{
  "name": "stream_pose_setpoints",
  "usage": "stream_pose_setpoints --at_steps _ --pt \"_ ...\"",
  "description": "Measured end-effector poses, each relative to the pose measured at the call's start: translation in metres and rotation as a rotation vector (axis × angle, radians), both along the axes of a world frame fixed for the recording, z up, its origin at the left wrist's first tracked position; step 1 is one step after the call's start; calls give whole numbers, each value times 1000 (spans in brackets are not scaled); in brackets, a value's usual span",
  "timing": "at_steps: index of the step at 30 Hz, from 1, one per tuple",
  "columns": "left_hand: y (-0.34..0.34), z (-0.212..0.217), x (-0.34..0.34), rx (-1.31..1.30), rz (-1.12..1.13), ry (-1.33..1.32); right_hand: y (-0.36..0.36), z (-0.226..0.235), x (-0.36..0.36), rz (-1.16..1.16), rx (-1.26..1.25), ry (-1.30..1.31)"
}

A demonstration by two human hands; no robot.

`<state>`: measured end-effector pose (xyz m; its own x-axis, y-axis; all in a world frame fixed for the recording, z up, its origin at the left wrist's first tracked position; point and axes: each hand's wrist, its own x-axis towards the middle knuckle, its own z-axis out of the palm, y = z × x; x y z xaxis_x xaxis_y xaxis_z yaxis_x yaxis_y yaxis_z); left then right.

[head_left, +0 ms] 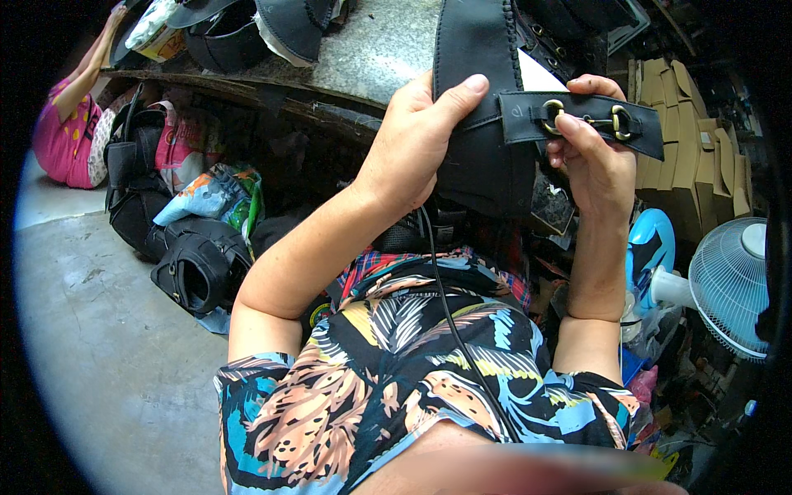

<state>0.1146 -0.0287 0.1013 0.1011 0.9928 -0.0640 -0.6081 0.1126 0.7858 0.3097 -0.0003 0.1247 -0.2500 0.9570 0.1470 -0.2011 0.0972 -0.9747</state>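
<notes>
**Firm grip on black leather**

A worker's left hand [417, 136] clasps a black panel [476, 45], thumb pressing its face, while the right hand [598, 165] pinches a strap [590, 107], thumb against the brass-coloured buckle [602, 123]. The strap crosses the panel's right edge, raised before the bench [388, 37]; keeping both flat and square, with the thumb clear of the metal, would likely serve best

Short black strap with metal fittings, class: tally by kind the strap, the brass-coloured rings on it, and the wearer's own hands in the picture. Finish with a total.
Short black strap: 1
Brass-coloured rings: 2
Wearer's hands, left hand and right hand: 2
Total: 5
</notes>
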Motion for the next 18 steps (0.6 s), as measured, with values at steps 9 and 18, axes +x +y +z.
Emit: stream_pose_setpoints --at_steps 9,18 --pt "-1 -1 -1 -25 7 -9 -3 -2 -6 62 -12 39" --pt "-4 1 -4 -24 18 3 -6 9 -4 -44 28 31"
